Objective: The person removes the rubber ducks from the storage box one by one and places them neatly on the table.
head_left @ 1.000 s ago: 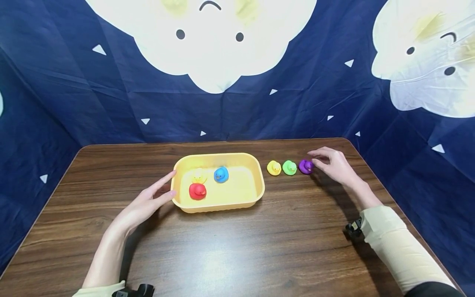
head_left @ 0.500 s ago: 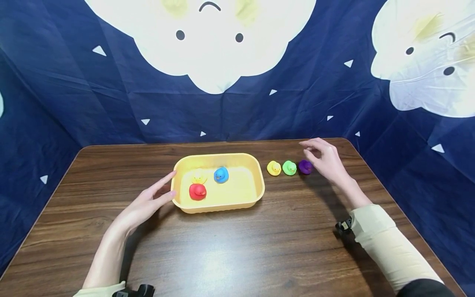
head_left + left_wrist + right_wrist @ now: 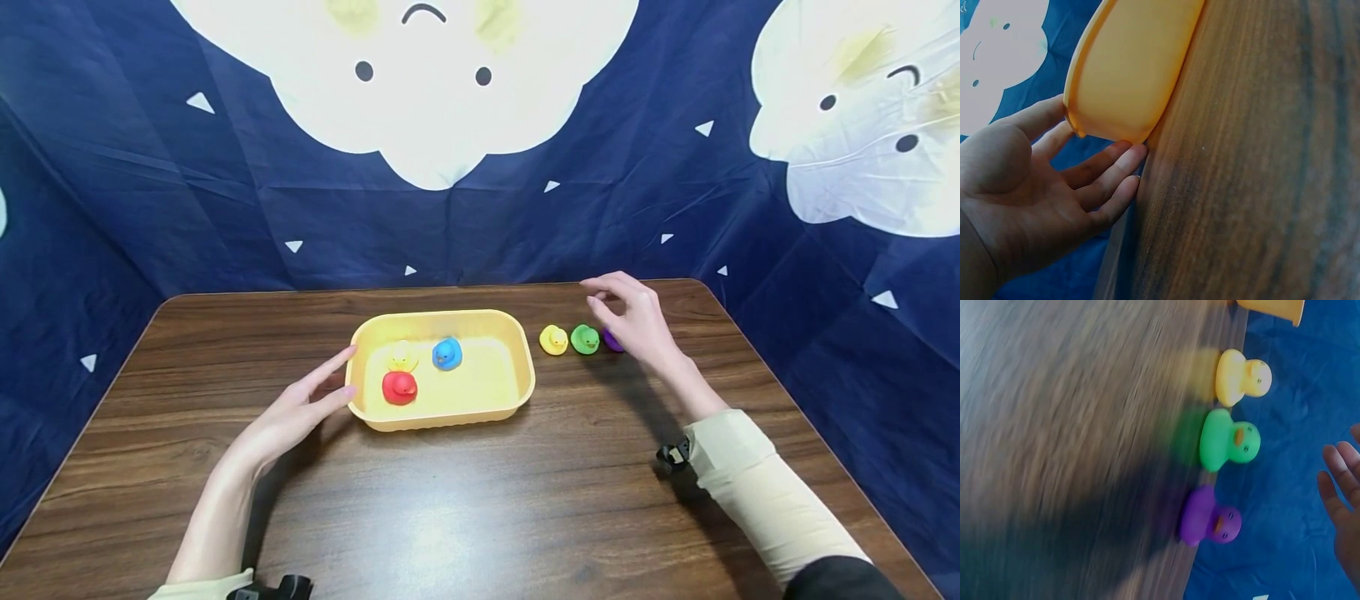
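Note:
My left hand (image 3: pixel 288 417) rests at the left end of a yellow plastic basin (image 3: pixel 442 423), its straight fingers and thumb touching the rim and wall. Inside the basin sit a yellow duck (image 3: pixel 403 357), a red duck (image 3: pixel 399 388) and a blue duck (image 3: pixel 447 353). To its right stands a row of three rubber ducks: yellow (image 3: pixel 553 340), green (image 3: pixel 585 339) and purple (image 3: pixel 1207 519). My right hand (image 3: pixel 633 321) hovers over the purple end of that row, fingers loosely bent and holding nothing. It partly hides the purple duck in the head view.
Everything stands on a dark wood-grain table (image 3: pixel 450 508). A navy cloth (image 3: pixel 480 242) with white clouds and triangles hangs behind the table and along its sides.
My right hand has moved left from beside the purple duck to above it, toward the green one. My left hand, the basin and the ducks have stayed put.

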Demonstrator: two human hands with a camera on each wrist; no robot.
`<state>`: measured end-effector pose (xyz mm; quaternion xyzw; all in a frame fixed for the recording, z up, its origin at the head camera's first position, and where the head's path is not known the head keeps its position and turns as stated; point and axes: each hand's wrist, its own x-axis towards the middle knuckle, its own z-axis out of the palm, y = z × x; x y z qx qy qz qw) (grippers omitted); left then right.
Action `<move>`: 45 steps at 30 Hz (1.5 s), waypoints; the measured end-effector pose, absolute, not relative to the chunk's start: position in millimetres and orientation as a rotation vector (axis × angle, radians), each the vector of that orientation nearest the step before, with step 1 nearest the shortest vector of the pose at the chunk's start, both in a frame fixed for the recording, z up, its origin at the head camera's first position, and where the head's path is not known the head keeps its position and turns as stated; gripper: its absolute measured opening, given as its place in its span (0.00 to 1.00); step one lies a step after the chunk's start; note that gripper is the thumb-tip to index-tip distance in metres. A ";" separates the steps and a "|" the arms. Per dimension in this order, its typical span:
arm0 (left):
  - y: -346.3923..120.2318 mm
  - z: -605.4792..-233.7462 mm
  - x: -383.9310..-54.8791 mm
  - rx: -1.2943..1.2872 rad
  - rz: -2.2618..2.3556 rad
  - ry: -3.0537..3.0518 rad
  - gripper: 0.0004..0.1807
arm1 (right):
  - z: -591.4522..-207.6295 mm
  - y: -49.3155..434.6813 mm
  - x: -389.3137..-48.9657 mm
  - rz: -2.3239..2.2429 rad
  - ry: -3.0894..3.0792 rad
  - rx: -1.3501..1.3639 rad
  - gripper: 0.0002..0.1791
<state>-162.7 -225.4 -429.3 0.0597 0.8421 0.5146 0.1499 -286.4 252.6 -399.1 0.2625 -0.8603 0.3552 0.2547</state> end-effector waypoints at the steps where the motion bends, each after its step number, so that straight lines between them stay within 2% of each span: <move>1: -225.5 -429.3 -162.7 0.172 1.479 2.419 0.39 | -398.3 250.0 -285.9 0.968 -2.333 0.723 0.12; 45: -225.8 -428.9 -163.7 0.176 1.450 2.441 0.39 | -390.3 158.9 -279.7 1.058 -2.396 0.975 0.12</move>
